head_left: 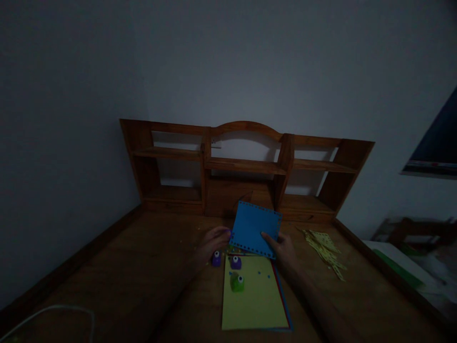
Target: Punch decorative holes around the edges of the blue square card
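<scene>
A blue sheet of paper (255, 226) with punched holes along its edges is held up by my right hand (283, 247), thumb on top. My left hand (214, 243) is closed at the sheet's left edge around a small purple craft punch (227, 231), mostly hidden by the fingers. Below, a purple punch with an eye-like button (216, 258) stands on the desk. Another purple punch (236, 263) and a green punch (237, 283) sit on a stack of coloured paper topped by a yellow sheet (257, 309). Tiny blue scraps dot that sheet.
Yellow punched paper strips (324, 250) lie in a heap on the right of the wooden desk (157, 267). A wooden shelf unit (246, 166) stands along the back. A white cable (67, 307) curves at the lower left. The room is dim.
</scene>
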